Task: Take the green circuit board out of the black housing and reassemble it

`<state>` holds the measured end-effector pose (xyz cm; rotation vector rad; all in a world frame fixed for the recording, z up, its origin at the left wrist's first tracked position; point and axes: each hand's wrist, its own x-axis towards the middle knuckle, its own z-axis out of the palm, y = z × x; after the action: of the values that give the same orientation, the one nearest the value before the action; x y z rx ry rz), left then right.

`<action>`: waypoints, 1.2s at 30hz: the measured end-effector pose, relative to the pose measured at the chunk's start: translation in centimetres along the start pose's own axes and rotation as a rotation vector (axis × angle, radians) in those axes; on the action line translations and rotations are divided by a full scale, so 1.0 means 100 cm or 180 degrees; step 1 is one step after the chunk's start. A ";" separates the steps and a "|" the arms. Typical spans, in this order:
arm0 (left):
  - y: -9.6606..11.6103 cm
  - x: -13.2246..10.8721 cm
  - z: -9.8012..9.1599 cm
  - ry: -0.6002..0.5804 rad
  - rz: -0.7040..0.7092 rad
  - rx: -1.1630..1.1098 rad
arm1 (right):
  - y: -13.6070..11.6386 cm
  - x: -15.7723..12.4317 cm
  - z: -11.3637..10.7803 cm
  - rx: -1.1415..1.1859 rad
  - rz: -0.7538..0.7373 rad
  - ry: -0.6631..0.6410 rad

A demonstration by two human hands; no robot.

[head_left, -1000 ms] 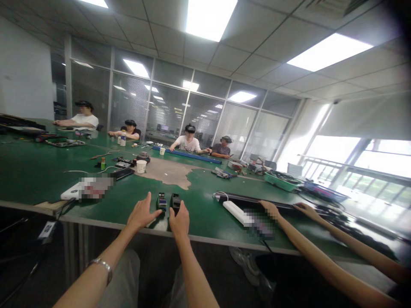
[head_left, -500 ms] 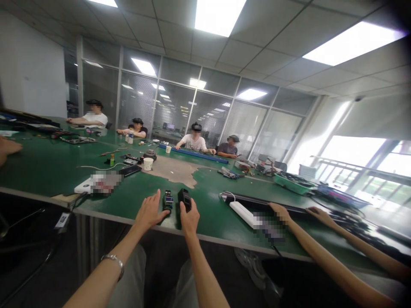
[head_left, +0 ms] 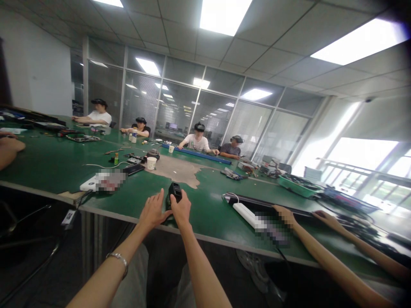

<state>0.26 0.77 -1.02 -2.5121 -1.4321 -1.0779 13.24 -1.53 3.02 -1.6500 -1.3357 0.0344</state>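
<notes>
My right hand [head_left: 181,208] is closed around a black rectangular plastic casing [head_left: 174,191], tilted near the table's front edge. Beside it on the left lies my left hand [head_left: 153,210], its fingers stretched out and its thumb pointing at the casing's lower end. Whether that thumb touches anything is unclear. Under or behind the casing, the small circuit-board assembly is mostly hidden. Both hands are over the green table [head_left: 205,214].
A white power strip [head_left: 247,215] lies right, near another person's hand [head_left: 285,215]. Left are a white box [head_left: 89,183], a black phone-like slab [head_left: 135,169] and a paper cup [head_left: 151,163]. Several people sit across the table. A green basket [head_left: 297,186] stands at the right.
My right hand has moved left with the black casing, bringing it over the circuit-board assembly, which showed plainly before. My left hand has stayed beside it. The view has shifted slightly.
</notes>
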 end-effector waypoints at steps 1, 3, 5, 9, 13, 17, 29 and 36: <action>0.000 0.000 0.000 0.0003 0.0002 -0.0008 | -0.002 0.001 0.001 -0.0043 -0.0006 -0.0025; -0.001 0.000 0.000 0.0011 0.0014 -0.0030 | -0.005 0.002 0.002 -0.0136 0.0007 -0.0072; -0.001 0.000 0.000 0.0020 0.0024 -0.0056 | -0.008 0.002 0.004 -0.0234 0.0043 -0.0137; -0.001 0.000 0.000 0.0018 0.0010 -0.0074 | -0.010 -0.002 0.006 -0.0400 0.0071 -0.0311; 0.000 0.001 0.001 -0.0012 -0.0033 -0.0053 | -0.002 -0.014 0.009 -0.0485 0.0001 -0.0426; 0.000 0.001 0.002 -0.0030 -0.0093 0.0006 | 0.009 -0.025 0.014 -0.0458 -0.0188 -0.0345; 0.001 0.001 0.000 -0.0128 -0.0079 0.0028 | -0.003 -0.014 0.010 -0.0332 -0.0060 -0.0091; 0.001 0.000 0.000 -0.0038 -0.0065 0.0044 | 0.007 0.005 -0.014 -0.0124 -0.0086 0.0342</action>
<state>0.34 0.71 -1.06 -2.5042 -1.4663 -1.0544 14.72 -2.00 3.56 -1.6429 -1.2838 -0.0957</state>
